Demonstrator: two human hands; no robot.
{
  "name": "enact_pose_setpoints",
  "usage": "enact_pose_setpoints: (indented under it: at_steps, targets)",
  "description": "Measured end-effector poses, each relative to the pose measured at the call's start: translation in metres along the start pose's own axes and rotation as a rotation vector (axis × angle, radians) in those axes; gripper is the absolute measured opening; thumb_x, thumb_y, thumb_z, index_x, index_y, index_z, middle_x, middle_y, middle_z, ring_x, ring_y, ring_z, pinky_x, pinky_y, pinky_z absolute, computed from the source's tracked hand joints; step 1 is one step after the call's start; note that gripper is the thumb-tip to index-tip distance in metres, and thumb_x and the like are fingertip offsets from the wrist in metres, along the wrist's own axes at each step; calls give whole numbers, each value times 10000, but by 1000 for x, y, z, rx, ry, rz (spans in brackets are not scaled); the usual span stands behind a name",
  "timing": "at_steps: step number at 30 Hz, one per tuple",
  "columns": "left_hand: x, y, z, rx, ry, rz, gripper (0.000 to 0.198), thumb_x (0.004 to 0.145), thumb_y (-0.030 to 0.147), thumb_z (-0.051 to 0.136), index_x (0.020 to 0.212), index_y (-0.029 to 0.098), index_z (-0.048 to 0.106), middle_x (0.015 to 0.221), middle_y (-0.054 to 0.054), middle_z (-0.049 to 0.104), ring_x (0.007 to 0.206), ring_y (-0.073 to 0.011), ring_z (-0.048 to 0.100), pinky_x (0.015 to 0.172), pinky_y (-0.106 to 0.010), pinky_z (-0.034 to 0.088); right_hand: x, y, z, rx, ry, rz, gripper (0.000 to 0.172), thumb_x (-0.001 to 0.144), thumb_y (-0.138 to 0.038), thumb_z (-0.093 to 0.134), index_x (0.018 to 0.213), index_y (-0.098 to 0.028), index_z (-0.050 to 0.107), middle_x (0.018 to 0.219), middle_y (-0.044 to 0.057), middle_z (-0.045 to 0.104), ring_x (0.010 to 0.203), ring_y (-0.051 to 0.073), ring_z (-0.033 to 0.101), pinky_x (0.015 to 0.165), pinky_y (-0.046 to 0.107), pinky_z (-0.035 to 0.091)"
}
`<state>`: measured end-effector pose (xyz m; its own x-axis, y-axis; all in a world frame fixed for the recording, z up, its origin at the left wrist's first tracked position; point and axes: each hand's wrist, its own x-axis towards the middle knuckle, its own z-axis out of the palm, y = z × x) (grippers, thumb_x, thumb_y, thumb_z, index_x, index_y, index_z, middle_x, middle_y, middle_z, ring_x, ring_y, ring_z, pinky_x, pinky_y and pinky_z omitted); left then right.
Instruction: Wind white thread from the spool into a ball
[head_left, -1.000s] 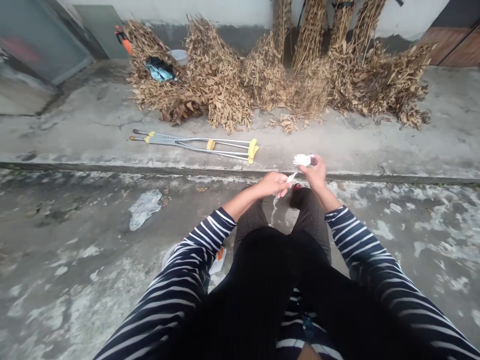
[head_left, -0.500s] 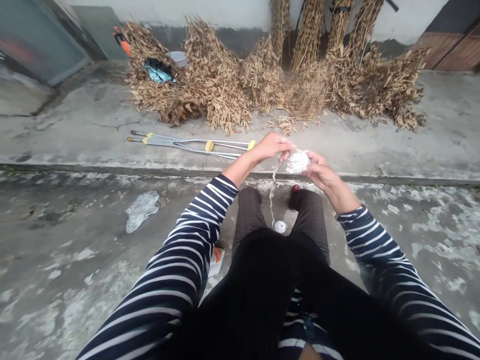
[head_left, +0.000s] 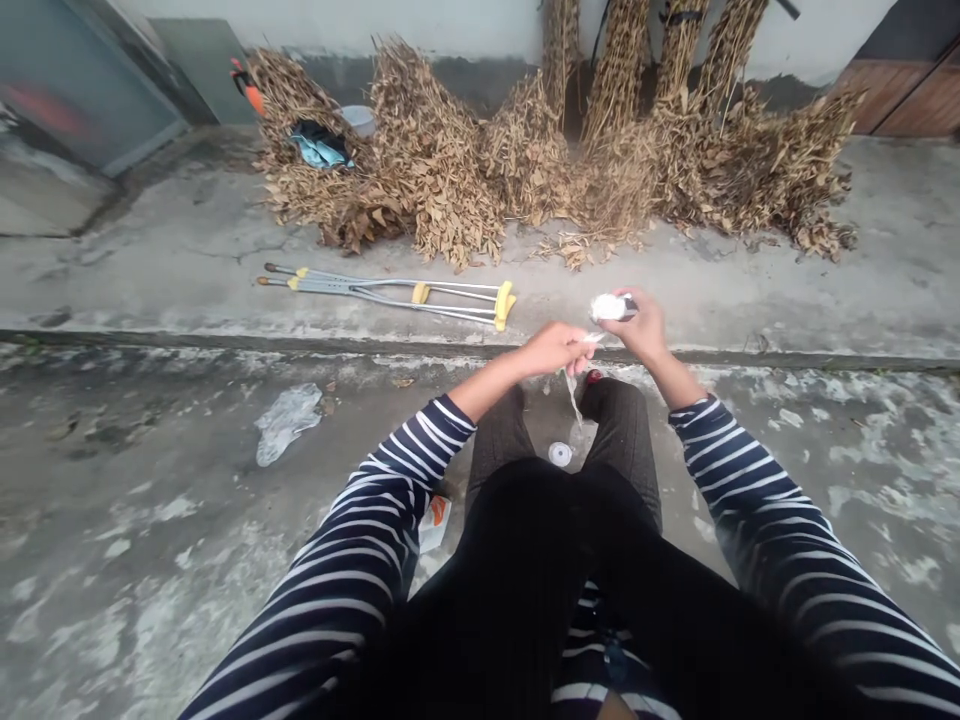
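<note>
My right hand (head_left: 643,326) grips a white wound bundle of cord (head_left: 606,307), tilted, with something dark showing at its right side. Just below and to the left, my left hand (head_left: 556,350) is closed on the white cord (head_left: 574,400), whose strand runs up toward the bundle. The rest of that cord dangles from the left fingers between my knees. A small white spool or disc (head_left: 559,454) lies on the ground between my legs.
Metal crutches with yellow pads (head_left: 420,293) lie on the raised concrete step. Dried plant bundles (head_left: 450,190) lean along the wall. Clear plastic (head_left: 287,422) lies on the lower ground at left, and a white-and-orange packet (head_left: 435,524) sits beside my left leg.
My left hand has moved down and slightly right, away from the bundle, with the cord. My right hand has risen slightly and turned the bundle, bringing a dark part into view.
</note>
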<state>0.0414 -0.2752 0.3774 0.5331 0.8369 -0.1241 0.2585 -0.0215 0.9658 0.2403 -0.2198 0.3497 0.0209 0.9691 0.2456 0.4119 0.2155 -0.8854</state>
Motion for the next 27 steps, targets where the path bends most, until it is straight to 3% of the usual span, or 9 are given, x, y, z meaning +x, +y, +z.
enact_pose_setpoints:
  at_steps: [3,6,9,12,16,18,21,23,27]
  targets:
    - [11,17,-28,21,60,72,277,977,148,595,712,97,656,551,-2,661,437,-60,569,535,-184,446,-16,-1,1,217,-210,187,421,517,-316,812,906,-211,688,811,9,683,796,217,643,759,379,574]
    - [23,29,-49,32,43,125,300,946,172,666,658,91,656,522,-9,639,429,-61,548,524,-191,430,-27,-15,-5,448,-410,368,410,532,-275,799,927,-207,715,859,18,721,777,200,666,694,343,597]
    - [33,35,-55,7,14,165,350,919,236,736,613,97,639,497,-8,618,423,-62,531,513,-193,412,-28,-33,-16,539,-539,387,423,535,-231,816,950,-192,741,863,29,742,769,198,685,695,340,618]
    - [37,33,-47,-74,60,190,396,928,322,746,617,108,626,483,-3,610,412,-69,529,515,-199,416,-23,-46,-25,654,-543,332,462,560,-258,830,1009,-203,734,900,38,760,806,213,704,740,367,638]
    - [29,19,-19,-203,99,85,418,972,382,691,660,117,608,475,-6,615,375,-75,520,477,-198,398,-5,-47,-26,751,-316,196,381,629,-336,811,978,-255,682,1007,34,761,955,239,709,849,399,639]
    - [20,12,-4,-241,76,-2,391,983,358,674,682,119,601,452,0,601,349,-73,494,450,-192,371,7,-40,-25,674,-140,131,327,661,-358,788,941,-264,645,996,29,744,992,252,698,873,420,627]
    - [8,8,5,-253,23,-32,330,978,290,671,704,117,606,450,5,600,351,-64,485,454,-182,372,16,-25,-21,308,44,43,388,585,-296,805,917,-249,611,921,21,695,947,261,667,835,414,591]
    - [5,11,-1,-230,20,-8,289,953,246,683,705,110,622,469,-1,616,365,-67,500,463,-184,385,10,-15,-16,33,10,3,423,521,-242,804,896,-228,609,874,15,661,897,253,637,800,383,546]
    - [9,20,-31,-110,-19,35,264,890,184,690,642,95,665,495,-19,633,401,-81,536,478,-196,403,-18,-12,-9,-184,-292,-7,393,499,-208,765,871,-207,638,812,-9,638,783,206,581,735,320,456]
